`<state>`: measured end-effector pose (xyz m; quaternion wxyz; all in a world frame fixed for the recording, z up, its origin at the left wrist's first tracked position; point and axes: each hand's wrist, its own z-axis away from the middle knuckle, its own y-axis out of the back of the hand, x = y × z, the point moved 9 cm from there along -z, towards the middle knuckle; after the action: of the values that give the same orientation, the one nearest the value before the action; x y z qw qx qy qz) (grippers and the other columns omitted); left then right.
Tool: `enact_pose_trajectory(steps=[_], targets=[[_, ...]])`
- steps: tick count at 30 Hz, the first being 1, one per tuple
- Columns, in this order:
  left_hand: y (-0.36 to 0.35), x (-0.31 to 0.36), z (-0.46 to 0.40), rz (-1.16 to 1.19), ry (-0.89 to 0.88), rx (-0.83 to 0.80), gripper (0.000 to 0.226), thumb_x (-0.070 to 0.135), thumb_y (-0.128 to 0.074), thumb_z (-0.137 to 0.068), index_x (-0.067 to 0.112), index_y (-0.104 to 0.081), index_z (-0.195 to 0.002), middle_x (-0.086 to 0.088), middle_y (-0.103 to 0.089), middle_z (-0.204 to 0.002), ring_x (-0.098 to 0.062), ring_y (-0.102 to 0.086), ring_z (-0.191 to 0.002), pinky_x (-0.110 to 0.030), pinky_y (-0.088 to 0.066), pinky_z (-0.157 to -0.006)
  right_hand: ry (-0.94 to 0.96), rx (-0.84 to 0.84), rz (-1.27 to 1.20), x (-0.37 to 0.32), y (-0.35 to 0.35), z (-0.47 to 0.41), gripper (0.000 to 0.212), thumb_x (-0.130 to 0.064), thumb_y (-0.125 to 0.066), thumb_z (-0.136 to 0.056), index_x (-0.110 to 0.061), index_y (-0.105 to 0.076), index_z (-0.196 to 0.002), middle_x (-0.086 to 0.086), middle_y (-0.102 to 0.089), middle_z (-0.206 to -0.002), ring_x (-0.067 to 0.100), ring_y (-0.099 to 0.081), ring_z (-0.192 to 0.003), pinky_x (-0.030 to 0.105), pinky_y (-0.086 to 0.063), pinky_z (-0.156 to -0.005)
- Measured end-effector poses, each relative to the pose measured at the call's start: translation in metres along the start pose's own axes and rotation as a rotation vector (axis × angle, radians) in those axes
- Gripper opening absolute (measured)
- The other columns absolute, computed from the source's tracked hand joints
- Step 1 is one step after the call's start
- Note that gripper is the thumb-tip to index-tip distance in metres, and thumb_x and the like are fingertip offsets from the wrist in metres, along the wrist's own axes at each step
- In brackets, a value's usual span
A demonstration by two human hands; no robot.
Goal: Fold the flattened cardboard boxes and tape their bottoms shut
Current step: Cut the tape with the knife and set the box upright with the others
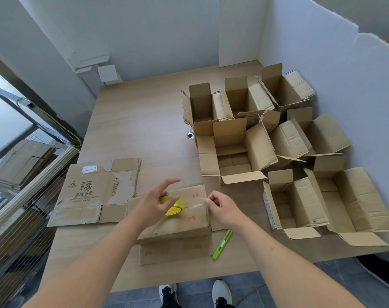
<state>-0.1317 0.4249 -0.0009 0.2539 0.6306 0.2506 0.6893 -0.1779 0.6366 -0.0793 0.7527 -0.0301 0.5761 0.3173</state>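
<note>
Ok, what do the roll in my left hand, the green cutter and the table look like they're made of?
Roll: looks like plastic packing tape, glossy yellow with a shine on its side. Green cutter: probably moulded plastic, bright and smooth; any blade can't be seen. Table: pale wood-grain top with a matte finish, likely laminate rather than solid wood, though that can't be told for sure.

Both bare forearms reach forward. The left hand [154, 202] grips with thumb and curled fingers, index extended; the right hand [222, 210] pinches thumb to fingertips.
</note>
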Motion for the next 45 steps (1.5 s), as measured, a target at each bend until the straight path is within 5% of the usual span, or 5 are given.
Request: enact_pose_trajectory(steps=[11,17,25,36,45], targets=[[-0.016,0.021,-0.02,-0.147,0.114,0.092,0.062,0.049,-0.079,-0.088,0.047,-0.053,-0.145,0.01,-0.04,-0.066,-0.009,-0.042,-0.062,-0.011,-0.036,-0.058,-0.054,0.049,-0.023,0.032,0.028,0.002,0.024,-0.025,-0.056,-0.103,-0.008,-0.052,-0.087,-0.002,-0.048,-0.067,0.019,-0.059,-0.049,0.032,-0.055,-0.053],[-0.026,0.022,-0.021,-0.153,0.133,0.077,0.072,0.055,-0.079,-0.085,0.048,-0.048,-0.15,0.019,-0.044,-0.074,-0.002,-0.048,-0.073,-0.023,-0.043,-0.076,-0.15,0.039,-0.131,0.057,0.019,-0.005,0.023,-0.025,-0.06,-0.102,-0.011,-0.055,-0.084,0.008,-0.047,-0.07,0.024,-0.059,-0.054,0.038,-0.06,-0.053],[-0.037,0.032,-0.022,-0.334,0.13,0.102,0.07,0.062,-0.074,-0.086,0.056,-0.044,-0.15,0.015,-0.053,-0.08,-0.013,-0.057,-0.082,-0.035,-0.055,-0.074,-0.326,0.02,-0.339,0.087,-0.012,-0.015,0.021,-0.022,-0.06,-0.103,-0.01,-0.055,-0.087,0.005,-0.044,-0.066,0.018,-0.049,-0.05,0.049,-0.063,-0.061],[-0.04,0.03,-0.022,-0.396,0.145,0.118,0.063,0.058,-0.072,-0.09,0.053,-0.048,-0.149,0.016,-0.049,-0.073,-0.011,-0.055,-0.073,-0.027,-0.042,-0.059,-0.407,0.037,-0.557,0.103,-0.036,-0.017,0.024,-0.025,-0.072,-0.095,-0.011,-0.054,-0.089,0.005,-0.05,-0.072,0.014,-0.047,-0.05,0.027,-0.051,-0.045],[-0.044,0.028,-0.027,-0.444,0.181,0.085,0.063,0.059,-0.068,-0.093,0.057,-0.042,-0.15,0.012,-0.057,-0.088,-0.014,-0.061,-0.085,-0.034,-0.055,-0.071,-0.165,0.284,-0.256,0.072,-0.011,-0.009,0.005,-0.031,-0.074,-0.081,-0.034,-0.079,-0.081,-0.015,-0.075,-0.075,0.009,-0.07,-0.075,0.037,-0.061,-0.076]])
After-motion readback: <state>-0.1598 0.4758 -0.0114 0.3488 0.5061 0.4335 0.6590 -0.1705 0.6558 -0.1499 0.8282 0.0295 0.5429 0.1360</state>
